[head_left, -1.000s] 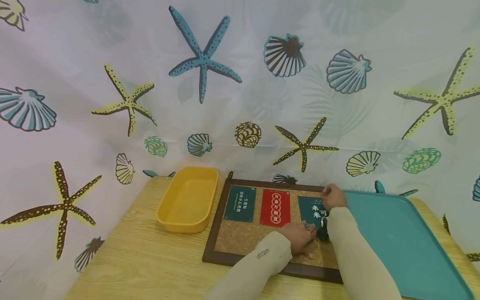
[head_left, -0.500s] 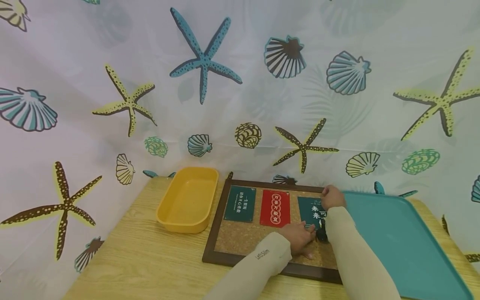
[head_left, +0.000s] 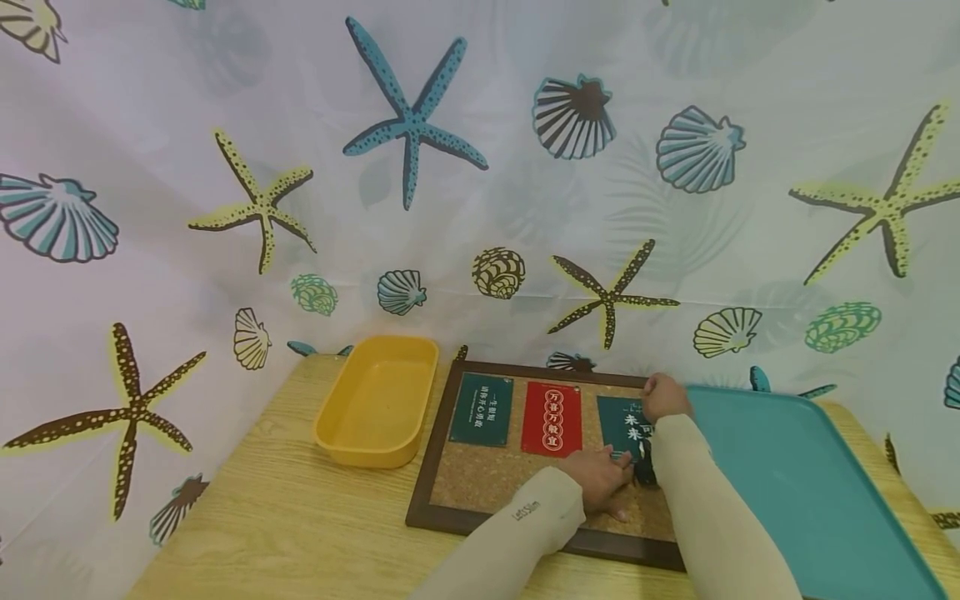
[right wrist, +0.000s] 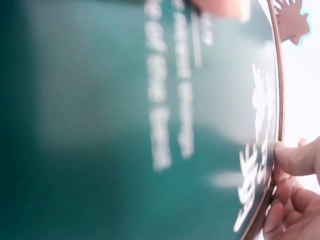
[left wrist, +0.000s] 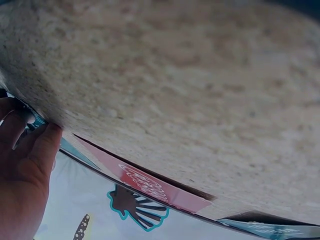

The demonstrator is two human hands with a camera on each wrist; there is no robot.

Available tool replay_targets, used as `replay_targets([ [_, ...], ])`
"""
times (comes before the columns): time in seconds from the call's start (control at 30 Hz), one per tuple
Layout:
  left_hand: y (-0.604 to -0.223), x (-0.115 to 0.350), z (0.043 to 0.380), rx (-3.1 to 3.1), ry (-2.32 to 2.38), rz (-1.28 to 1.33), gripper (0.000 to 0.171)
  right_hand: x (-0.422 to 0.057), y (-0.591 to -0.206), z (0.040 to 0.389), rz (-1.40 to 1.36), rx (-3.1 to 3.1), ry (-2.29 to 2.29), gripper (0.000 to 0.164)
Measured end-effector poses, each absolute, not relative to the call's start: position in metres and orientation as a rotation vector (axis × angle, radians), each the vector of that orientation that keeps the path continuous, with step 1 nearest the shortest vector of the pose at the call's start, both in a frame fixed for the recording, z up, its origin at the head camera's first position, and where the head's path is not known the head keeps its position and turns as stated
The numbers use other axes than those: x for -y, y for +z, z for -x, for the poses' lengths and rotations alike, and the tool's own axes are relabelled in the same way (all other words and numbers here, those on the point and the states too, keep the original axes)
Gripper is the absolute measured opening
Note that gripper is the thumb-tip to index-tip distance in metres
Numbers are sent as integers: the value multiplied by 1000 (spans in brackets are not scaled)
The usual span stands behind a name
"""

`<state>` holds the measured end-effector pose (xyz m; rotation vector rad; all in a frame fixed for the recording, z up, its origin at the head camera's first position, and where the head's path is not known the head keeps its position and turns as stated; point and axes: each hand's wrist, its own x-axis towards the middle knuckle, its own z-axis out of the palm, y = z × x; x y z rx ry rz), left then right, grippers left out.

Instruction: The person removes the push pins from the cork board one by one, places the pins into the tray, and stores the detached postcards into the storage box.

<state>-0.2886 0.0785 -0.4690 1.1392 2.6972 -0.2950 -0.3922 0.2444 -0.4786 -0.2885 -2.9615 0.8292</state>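
Observation:
A cork board (head_left: 480, 479) in a dark brown frame lies on the table. It bears a green card (head_left: 482, 408) at left, a red card (head_left: 552, 417) in the middle and another green card (head_left: 618, 421) at right, all with white lettering. My left hand (head_left: 600, 479) rests on the cork, fingers extended to the right card's lower edge. My right hand (head_left: 666, 398) is at that card's upper right corner, fingers bent and thumb (right wrist: 287, 156) by its edge. Whatever may be between those fingertips is hidden. My right sleeve covers part of the card.
A yellow plastic basin (head_left: 378, 404) stands left of the board. On the right lies a large teal tray (head_left: 795, 483), partly behind my right sleeve. A white curtain (head_left: 465, 183) printed with starfish and shells hangs behind the wooden table (head_left: 277, 500).

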Motion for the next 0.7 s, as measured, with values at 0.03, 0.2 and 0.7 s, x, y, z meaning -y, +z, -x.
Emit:
replay_targets([
  [0.03, -469, -79, 289, -2700, -297, -1139, 70, -245, -478, 391, 280, 2964, 842, 10],
  [0.2, -469, -79, 289, -2699, -295, -1135, 70, -248, -475, 389, 220, 2979, 883, 9],
  [0.7, -468, -76, 288, -2694, -259, -1163, 68, -254, -485, 392, 173, 2933, 985, 8],
])
